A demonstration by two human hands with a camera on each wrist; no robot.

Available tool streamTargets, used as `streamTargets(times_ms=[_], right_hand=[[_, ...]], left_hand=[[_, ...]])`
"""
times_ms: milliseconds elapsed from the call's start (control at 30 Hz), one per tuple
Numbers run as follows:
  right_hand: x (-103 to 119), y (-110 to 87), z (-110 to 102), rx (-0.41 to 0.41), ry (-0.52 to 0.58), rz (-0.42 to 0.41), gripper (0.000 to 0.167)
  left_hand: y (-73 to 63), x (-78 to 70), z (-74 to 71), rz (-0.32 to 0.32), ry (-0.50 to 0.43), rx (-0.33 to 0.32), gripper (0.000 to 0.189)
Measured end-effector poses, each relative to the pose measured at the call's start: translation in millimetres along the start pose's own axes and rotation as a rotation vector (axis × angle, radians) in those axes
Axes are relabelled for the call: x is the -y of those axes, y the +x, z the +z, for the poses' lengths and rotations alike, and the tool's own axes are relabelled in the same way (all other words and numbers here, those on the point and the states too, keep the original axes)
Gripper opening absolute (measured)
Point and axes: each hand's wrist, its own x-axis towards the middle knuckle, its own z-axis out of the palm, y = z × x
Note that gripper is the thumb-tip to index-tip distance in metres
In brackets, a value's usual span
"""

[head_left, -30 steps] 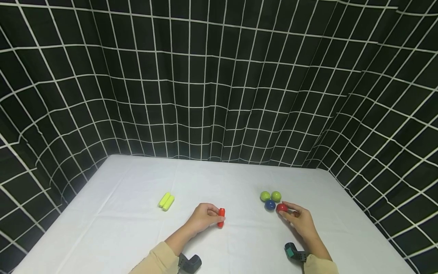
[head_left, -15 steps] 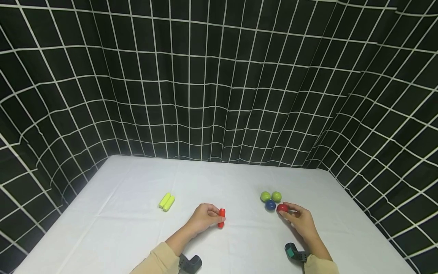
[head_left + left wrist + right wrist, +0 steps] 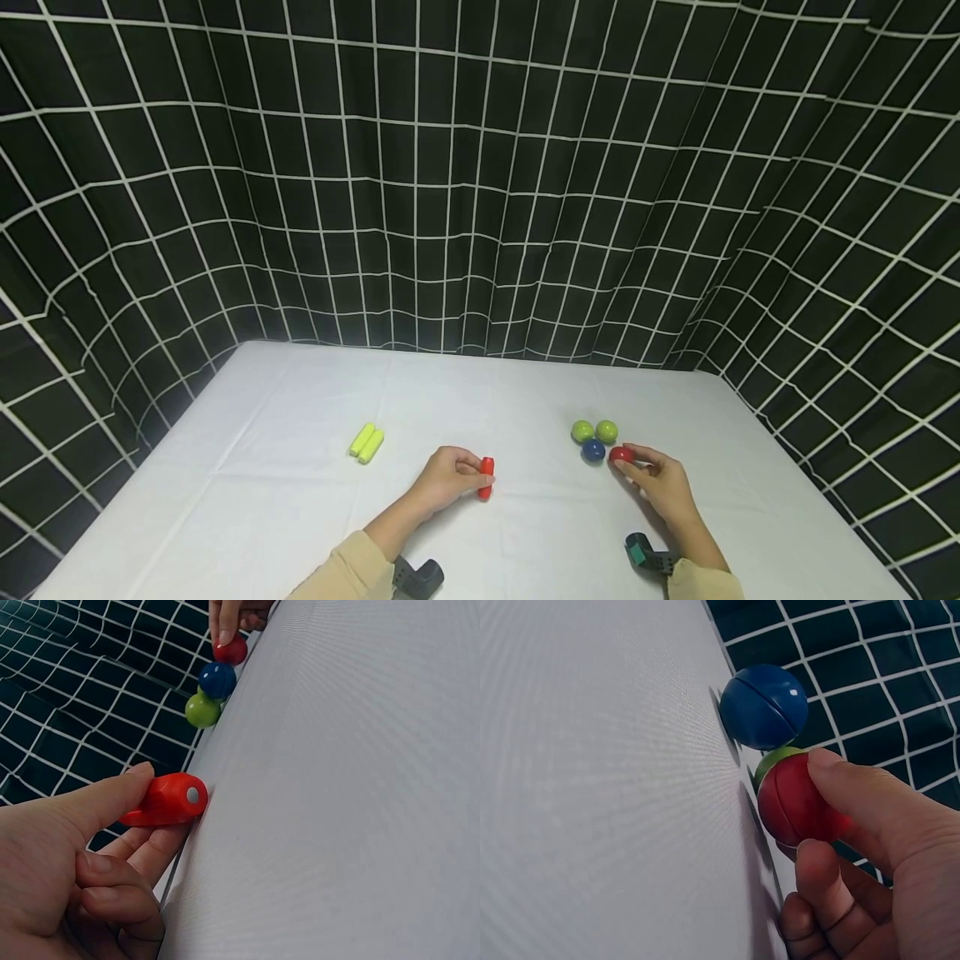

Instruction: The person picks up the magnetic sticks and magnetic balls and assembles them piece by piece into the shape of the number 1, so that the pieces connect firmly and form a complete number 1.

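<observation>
My left hand (image 3: 448,478) pinches a short red plastic cylinder (image 3: 486,478) between thumb and fingers, near the front middle of the white table. The left wrist view shows a round grey dot in the end of this red cylinder (image 3: 171,799). Farther right, my right hand (image 3: 660,487) grips a glossy red ball (image 3: 620,455) with thumb and fingertips. A thin seam runs round the red ball (image 3: 799,801) in the right wrist view. Just left of it sits a blue ball (image 3: 593,451), and two lime green balls (image 3: 582,431) lie behind.
Two yellow cylinders (image 3: 367,442) lie side by side on the left part of the white-covered table (image 3: 300,400). A black curtain with a white grid (image 3: 465,167) stands along the back and both sides. Dark camera mounts (image 3: 420,579) are strapped at both wrists.
</observation>
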Motion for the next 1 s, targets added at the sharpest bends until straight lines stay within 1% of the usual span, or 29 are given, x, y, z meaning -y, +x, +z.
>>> streamTargets(times_ms=[167,267,467,567,800,1000], right_hand=[[0.5,-1.3,-2.0,-0.005,0.023,0.03,0.051],[1.5,-2.4,-3.5,-0.016,0.033,0.034,0.052],[5.7,-1.7,-6.8,-0.07,0.047,0.028,0.051],[8.7,-1.6,-8.4,-0.084,0.059,0.027,0.051],[16.1,-2.7,-10.5,-0.075,0.057,0.039,0.055],[21.4,-2.4,-11.7,-0.052,0.051,0.013,0.059]], left_hand=[[-1.2,-1.2,0.6,0.0,0.0,-0.001,0.028],[-1.5,-1.5,0.8,-0.002,0.006,-0.002,0.028],[-1.3,-1.0,1.1,-0.001,0.023,-0.014,0.028],[-1.1,-1.2,0.8,0.0,0.026,-0.019,0.028],[-0.5,-0.7,0.8,-0.007,0.029,-0.026,0.026],[0.7,0.1,1.4,-0.012,0.014,-0.02,0.025]])
